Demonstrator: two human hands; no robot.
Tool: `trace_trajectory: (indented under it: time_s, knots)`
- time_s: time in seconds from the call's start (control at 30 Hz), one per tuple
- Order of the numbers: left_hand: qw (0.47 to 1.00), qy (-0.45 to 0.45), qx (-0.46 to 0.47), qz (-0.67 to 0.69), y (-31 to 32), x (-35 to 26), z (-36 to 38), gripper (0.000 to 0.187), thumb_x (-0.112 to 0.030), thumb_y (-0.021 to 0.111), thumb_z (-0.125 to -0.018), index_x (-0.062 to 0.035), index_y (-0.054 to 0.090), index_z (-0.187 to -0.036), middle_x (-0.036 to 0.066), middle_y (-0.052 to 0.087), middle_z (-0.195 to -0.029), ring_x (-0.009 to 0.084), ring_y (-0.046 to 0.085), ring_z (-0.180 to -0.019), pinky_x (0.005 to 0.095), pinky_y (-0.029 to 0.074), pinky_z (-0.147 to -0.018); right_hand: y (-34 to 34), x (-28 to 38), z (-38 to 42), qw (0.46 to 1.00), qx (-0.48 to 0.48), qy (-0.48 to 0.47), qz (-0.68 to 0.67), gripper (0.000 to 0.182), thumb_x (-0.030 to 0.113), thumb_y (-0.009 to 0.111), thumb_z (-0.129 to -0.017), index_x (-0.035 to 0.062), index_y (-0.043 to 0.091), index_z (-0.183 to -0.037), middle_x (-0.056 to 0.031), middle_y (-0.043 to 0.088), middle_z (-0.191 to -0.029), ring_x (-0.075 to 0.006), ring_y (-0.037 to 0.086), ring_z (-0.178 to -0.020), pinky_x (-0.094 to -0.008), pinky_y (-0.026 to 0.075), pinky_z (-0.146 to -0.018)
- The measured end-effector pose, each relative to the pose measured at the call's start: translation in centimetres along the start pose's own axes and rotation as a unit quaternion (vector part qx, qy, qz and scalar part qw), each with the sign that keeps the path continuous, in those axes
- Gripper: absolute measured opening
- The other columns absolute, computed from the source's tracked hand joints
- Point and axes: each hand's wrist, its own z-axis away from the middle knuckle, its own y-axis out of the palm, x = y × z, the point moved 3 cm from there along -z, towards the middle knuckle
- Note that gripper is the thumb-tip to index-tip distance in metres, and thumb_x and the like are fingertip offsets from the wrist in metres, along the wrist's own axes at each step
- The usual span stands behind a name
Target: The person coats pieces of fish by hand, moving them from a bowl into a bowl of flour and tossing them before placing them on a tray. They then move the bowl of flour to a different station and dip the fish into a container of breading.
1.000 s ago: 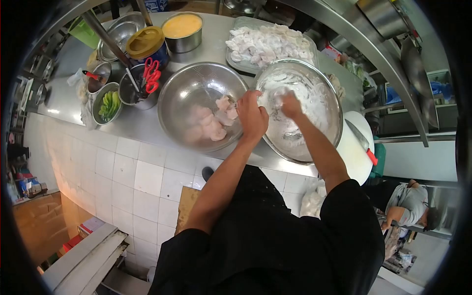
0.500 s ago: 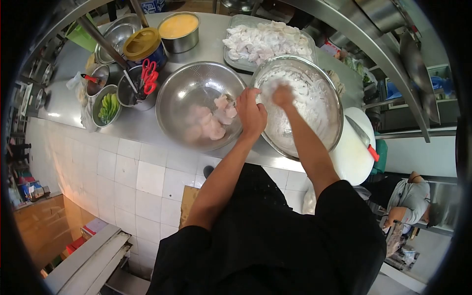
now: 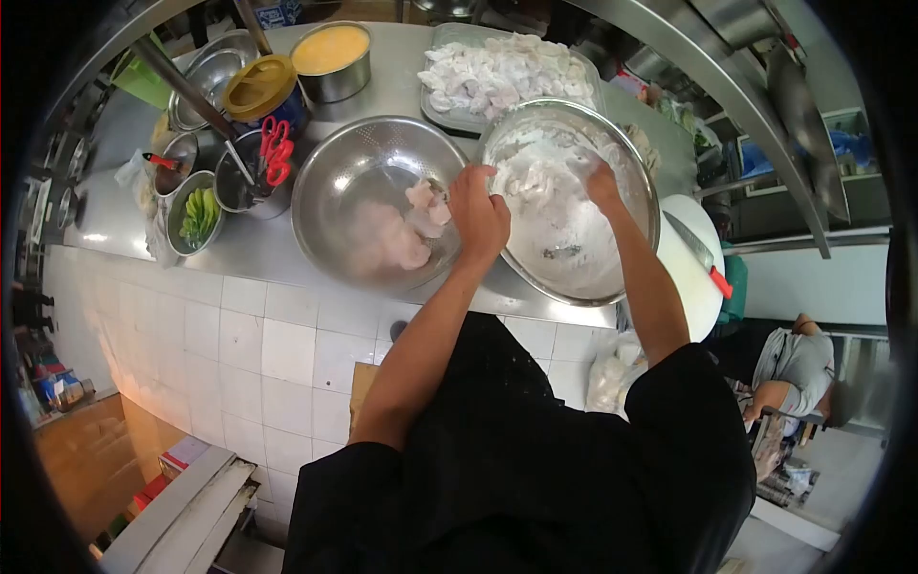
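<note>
My left hand (image 3: 480, 215) is closed over the left rim of a steel mixing bowl (image 3: 653, 225) holding white flour (image 3: 583, 234), right where it meets the perforated steel colander (image 3: 330, 158). Inside the flour bowl, toward its right side, is my right hand (image 3: 601, 184), its fingers blurred and dusted white. Flour-covered lumps (image 3: 535, 182) lie beside it. Pale raw meat pieces (image 3: 392, 239) rest in the colander. Behind the bowls a clear tray (image 3: 435, 120) carries many floured pieces (image 3: 507, 72).
Left of the colander stand a steel pot with red-handled scissors (image 3: 275, 151), a bowl of green vegetable pieces (image 3: 199, 215), a yellow-lidded tub (image 3: 258, 88) and a pot of yellow liquid (image 3: 332, 50). A red-handled knife (image 3: 693, 244) lies on the white round board (image 3: 681, 282). Another person (image 3: 798, 368) is at right.
My right hand has moved rightward in the flour bowl, and floured lumps now show to its left. My left hand stays at the rim. The whole view has shifted slightly.
</note>
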Motion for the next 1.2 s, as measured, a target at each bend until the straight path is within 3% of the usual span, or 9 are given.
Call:
trace_trajectory:
  time_s: [0.2, 0.37, 0.43, 0.5, 0.63, 0.7, 0.77, 1.03, 1.2]
  knots:
    - [0.999, 0.006, -0.05, -0.015, 0.1, -0.3, 0.1, 0.036, 0.009, 0.047, -0.065, -0.0039, 0.051, -0.098, 0.018, 0.054, -0.106, 0.037, 0.048, -0.1, 0.0441, 0.034, -0.086, 8.2, -2.9, 3.1, 0.939, 0.018, -0.143, 0.311, 0.056, 0.008, 0.062, -0.071, 0.0022, 0.046, -0.124, -0.0256, 0.049, -0.121, -0.0367, 0.046, -0.115, -0.0402, 0.04, -0.096]
    - [0.999, -0.003, -0.045, -0.015, 0.0, -0.4, 0.0, 0.036, 0.009, 0.047, -0.065, -0.004, 0.051, -0.098, 0.02, 0.054, -0.105, 0.0379, 0.047, -0.102, 0.0449, 0.034, -0.087, 6.6, 0.5, 0.2, 0.982, 0.076, -0.028, 0.173, 0.058, 0.008, 0.063, -0.07, 0.0053, 0.045, -0.125, -0.0266, 0.047, -0.122, -0.0404, 0.04, -0.119, -0.0437, 0.032, -0.102]
    - [0.999, -0.001, -0.047, -0.013, -0.1, -0.4, 0.0, 0.036, 0.009, 0.047, -0.065, -0.0041, 0.051, -0.098, 0.02, 0.053, -0.105, 0.0384, 0.047, -0.103, 0.0454, 0.034, -0.088, 6.9, 1.9, 0.0, 0.908, -0.052, -0.223, 0.349, 0.064, 0.017, 0.068, -0.069, 0.0074, 0.044, -0.127, -0.0275, 0.046, -0.124, -0.0442, 0.034, -0.123, -0.0484, 0.03, -0.102]
    - [0.999, -0.005, -0.045, -0.019, 0.0, -0.5, 0.0, 0.036, 0.009, 0.047, -0.065, -0.0042, 0.051, -0.098, 0.021, 0.053, -0.105, 0.0395, 0.047, -0.105, 0.0466, 0.034, -0.089, 8.2, 2.1, -0.9, 0.91, 0.005, -0.255, 0.327, 0.07, 0.028, 0.072, -0.068, 0.0087, 0.043, -0.129, -0.03, 0.044, -0.125, -0.0466, 0.027, -0.126, -0.0513, 0.027, -0.103]
    - [0.999, -0.009, -0.036, -0.021, -0.1, -0.5, -0.1, 0.036, 0.009, 0.048, -0.065, -0.0046, 0.051, -0.098, 0.023, 0.053, -0.106, 0.0408, 0.046, -0.105, 0.0475, 0.033, -0.09, 8.7, 3.4, -2.7, 0.891, 0.031, -0.304, 0.335, 0.053, 0.014, 0.066, -0.069, 0.0065, 0.052, -0.119, -0.0241, 0.056, -0.11, -0.037, 0.052, -0.107, -0.044, 0.041, -0.09]
    - [0.999, -0.026, -0.007, -0.019, 0.0, -0.2, 0.1, 0.038, 0.005, 0.05, -0.068, -0.0094, 0.05, -0.104, 0.021, 0.048, -0.117, 0.04, 0.042, -0.107, 0.0482, 0.032, -0.088, 6.6, 3.7, -3.7, 0.984, 0.082, -0.119, 0.106, 0.041, 0.003, 0.06, -0.066, 0.0029, 0.058, -0.107, -0.0158, 0.062, -0.083, -0.0257, 0.061, -0.076, -0.0355, 0.048, -0.069]
    - [0.999, -0.023, -0.011, -0.018, 0.0, -0.2, 0.0, 0.038, 0.005, 0.05, -0.068, -0.0093, 0.05, -0.103, 0.021, 0.048, -0.117, 0.0399, 0.042, -0.107, 0.048, 0.032, -0.088, 4.7, 3.7, -4.4, 0.985, 0.114, -0.13, -0.002, 0.036, -0.002, 0.06, -0.064, 0.0009, 0.06, -0.1, -0.0084, 0.059, -0.066, -0.0164, 0.056, -0.061, -0.0294, 0.046, -0.056]
    - [0.999, -0.021, -0.041, 0.0, 0.2, -0.3, 0.0, 0.037, 0.009, 0.047, -0.065, -0.0068, 0.053, -0.098, 0.025, 0.052, -0.112, 0.0421, 0.045, -0.106, 0.0469, 0.033, -0.092, 2.1, 4.4, -2.4, 0.971, 0.123, -0.062, -0.197, 0.045, -0.006, 0.058, -0.07, -0.0057, 0.05, -0.114, -0.0096, 0.057, -0.109, -0.0183, 0.059, -0.082, -0.0309, 0.051, -0.065]
    - [0.999, -0.036, -0.017, -0.023, 0.2, 0.0, 0.1, 0.038, 0.006, 0.048, -0.066, -0.008, 0.052, -0.101, 0.022, 0.048, -0.117, 0.04, 0.042, -0.108, 0.0485, 0.03, -0.091, -6.1, 9.5, -3.5, 0.985, 0.067, -0.134, -0.091, 0.026, -0.004, 0.056, -0.071, -0.0007, 0.058, -0.097, -0.008, 0.063, -0.086, -0.0186, 0.062, -0.079, -0.0287, 0.051, -0.06]
